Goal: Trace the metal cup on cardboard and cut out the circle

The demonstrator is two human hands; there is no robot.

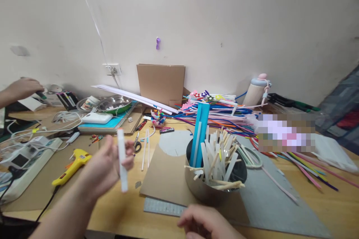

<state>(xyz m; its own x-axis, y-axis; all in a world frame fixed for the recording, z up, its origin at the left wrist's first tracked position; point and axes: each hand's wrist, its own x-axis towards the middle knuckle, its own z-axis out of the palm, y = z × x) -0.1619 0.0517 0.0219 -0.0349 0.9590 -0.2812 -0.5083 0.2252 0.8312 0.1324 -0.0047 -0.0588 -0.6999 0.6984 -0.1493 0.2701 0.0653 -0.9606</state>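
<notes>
My left hand (105,166) holds a white marker (122,160) with an orange end, nearly upright between thumb and fingers. A yellow glue gun (71,166) lies to the left of this hand; scissors (137,145) lie just beyond it. Low in the view, my right hand (209,222) hovers by a steel ruler (163,207), fingers loosely bent, nothing visible in them. In front of it stands a metal pot (207,194) full of white glue sticks (213,158), wooden sticks and a blue strip (200,134). Under the pot lies a cardboard sheet (165,171).
Another person's hand (24,89) grips something dark at far left. A power strip (36,168) with cables lies at left. Pipe cleaners (221,115) pile up along the wall beside a bottle (255,91). Cardboard (161,84) leans on the wall. A grey mat (275,201) covers the right side.
</notes>
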